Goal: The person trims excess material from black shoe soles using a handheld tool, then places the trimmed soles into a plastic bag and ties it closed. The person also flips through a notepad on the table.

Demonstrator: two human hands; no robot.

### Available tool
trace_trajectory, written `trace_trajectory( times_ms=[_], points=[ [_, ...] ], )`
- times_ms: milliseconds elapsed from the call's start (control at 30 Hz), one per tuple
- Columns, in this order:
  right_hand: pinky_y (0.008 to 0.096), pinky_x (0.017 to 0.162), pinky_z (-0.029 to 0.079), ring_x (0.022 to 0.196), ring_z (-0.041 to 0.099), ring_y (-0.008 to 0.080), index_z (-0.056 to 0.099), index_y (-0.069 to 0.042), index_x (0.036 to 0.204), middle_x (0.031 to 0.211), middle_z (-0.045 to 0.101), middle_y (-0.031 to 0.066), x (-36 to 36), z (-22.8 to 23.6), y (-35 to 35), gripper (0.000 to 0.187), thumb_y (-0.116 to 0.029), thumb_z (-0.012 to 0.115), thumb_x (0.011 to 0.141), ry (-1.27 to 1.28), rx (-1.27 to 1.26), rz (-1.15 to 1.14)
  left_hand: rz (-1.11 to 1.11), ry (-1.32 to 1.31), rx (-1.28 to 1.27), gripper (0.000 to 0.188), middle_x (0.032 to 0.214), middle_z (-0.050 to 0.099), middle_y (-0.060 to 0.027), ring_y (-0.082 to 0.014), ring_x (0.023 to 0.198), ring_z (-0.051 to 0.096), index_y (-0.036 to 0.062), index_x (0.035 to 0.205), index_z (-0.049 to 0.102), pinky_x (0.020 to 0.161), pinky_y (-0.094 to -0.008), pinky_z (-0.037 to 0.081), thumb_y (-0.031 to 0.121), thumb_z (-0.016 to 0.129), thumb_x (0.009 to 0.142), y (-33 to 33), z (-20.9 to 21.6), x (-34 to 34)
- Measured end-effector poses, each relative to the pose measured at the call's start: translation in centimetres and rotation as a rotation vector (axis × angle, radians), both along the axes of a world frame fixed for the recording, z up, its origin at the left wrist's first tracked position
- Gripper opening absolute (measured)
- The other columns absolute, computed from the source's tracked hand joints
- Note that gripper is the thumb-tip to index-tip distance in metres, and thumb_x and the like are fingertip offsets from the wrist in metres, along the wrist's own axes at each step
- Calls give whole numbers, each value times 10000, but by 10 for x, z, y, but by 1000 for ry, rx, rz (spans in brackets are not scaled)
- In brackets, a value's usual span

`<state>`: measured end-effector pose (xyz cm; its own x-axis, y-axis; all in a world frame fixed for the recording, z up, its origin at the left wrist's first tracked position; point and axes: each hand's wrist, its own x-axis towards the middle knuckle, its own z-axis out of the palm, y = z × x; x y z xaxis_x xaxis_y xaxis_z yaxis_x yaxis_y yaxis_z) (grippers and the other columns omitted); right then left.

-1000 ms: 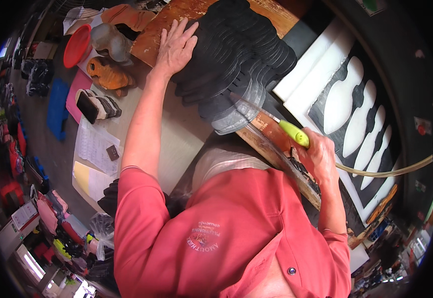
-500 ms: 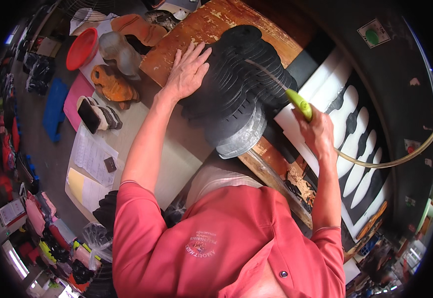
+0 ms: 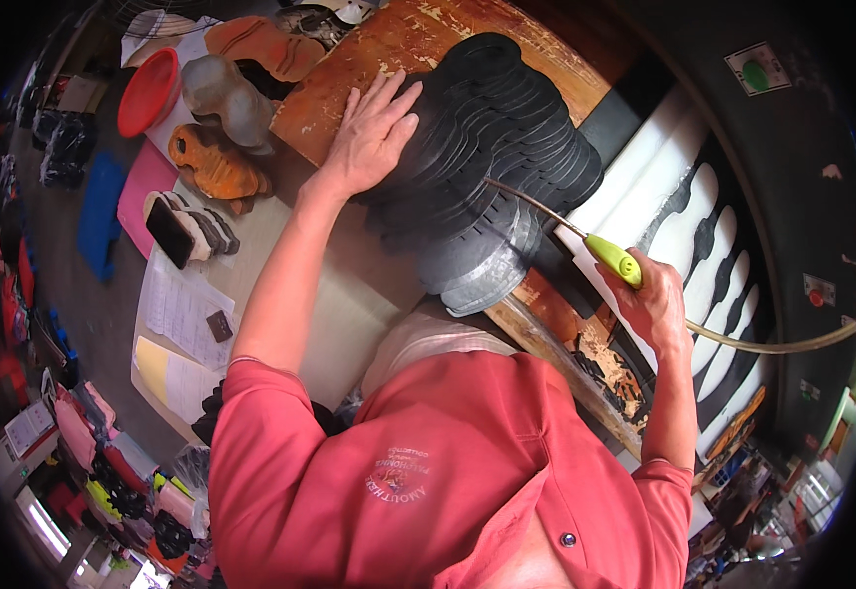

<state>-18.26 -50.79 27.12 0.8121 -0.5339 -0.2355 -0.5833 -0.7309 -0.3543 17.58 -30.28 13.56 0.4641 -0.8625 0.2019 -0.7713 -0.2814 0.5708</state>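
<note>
A fanned stack of black shoe soles (image 3: 506, 128) lies across a worn wooden board, each overlapping the one beneath. At its near end is a grey sole-shaped piece (image 3: 477, 265). My left hand (image 3: 371, 137) rests flat with fingers spread against the stack's left edge. In my right hand (image 3: 649, 294) is a yellow-green air blow gun (image 3: 612, 257), its fingers wrapped round the handle. The gun's thin metal nozzle points left, its tip over the lower part of the soles. A clear yellowish hose (image 3: 772, 346) trails from it to the right.
The scraped wooden board (image 3: 349, 59) lies beneath the soles. Leftward are a red bowl (image 3: 149, 93), an orange sole-shaped block (image 3: 212, 162), a phone (image 3: 169, 233) and papers (image 3: 182, 304). White sheets with sole-shaped cutouts (image 3: 634, 187) stand at right, beside a dark machine panel (image 3: 791, 147).
My right hand with the air blow gun has moved down and slightly right, and the nozzle tip now sits lower over the soles. My left hand stays at the stack's edge.
</note>
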Motion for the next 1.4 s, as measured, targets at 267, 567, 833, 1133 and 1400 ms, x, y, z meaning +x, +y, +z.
trace_trajectory(
  times_ms=[267,567,833,1133,1400],
  points=[
    [501,730,541,826,690,451,698,-37,1008,849,709,241,37,-10,8,198,-222,740,948,5,68,-45,-92,17,-1,492,1667,390,-168,-394,1575,281,33,1518,527,1287,-572,164,146,507,1039,7,10,-1],
    [495,687,534,765,677,462,708,-45,1017,800,690,246,58,-4,-17,224,-261,737,963,15,-73,-148,-100,-31,-39,451,1617,451,-175,-402,1532,351,3,1475,557,1269,-580,226,127,517,1044,8,18,-5],
    [450,660,524,705,645,451,723,-35,1034,771,667,253,48,-4,-2,242,-253,779,945,44,-25,-44,-103,-48,-49,448,1588,474,-186,-383,1503,386,-11,1446,573,1251,-559,263,135,545,1023,10,18,-6],
    [386,830,564,917,732,235,725,-37,1175,975,763,122,10,166,-153,416,-386,513,1096,-362,-529,-207,-10,-82,-169,553,1502,552,-192,-396,1417,486,14,1362,649,1175,-518,391,284,778,898,-1,22,-14],
    [387,870,549,961,708,232,709,-25,1189,1004,740,124,-11,60,-282,423,-374,490,1092,-252,-352,-245,84,19,-241,556,1520,545,-141,-338,1453,444,57,1349,677,1200,-497,350,388,743,908,1,4,-25]
  ],
)
